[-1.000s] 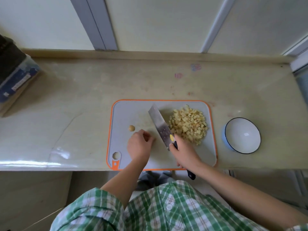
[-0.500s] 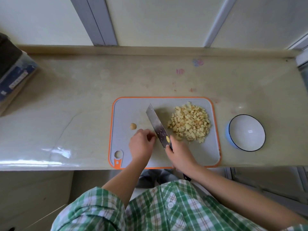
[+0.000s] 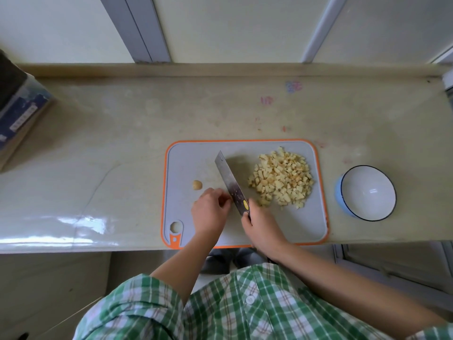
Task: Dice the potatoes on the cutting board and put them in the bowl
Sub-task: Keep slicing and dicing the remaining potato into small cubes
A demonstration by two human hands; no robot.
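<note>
Glossy countertop (image 3: 103, 148); metal knife (image 3: 229, 181); glazed bowl (image 3: 367, 192).

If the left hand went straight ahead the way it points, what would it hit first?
The knife, probably: the left hand points up and right toward the flat of the blade, which is close to its curled fingers. Depth is unclear.

Head-worn camera, steeply down over cutting board (image 3: 191, 163)

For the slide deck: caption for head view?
Right hand grips knife over cutting board, left hand alongside, diced potatoes piled, bowl empty.
</note>
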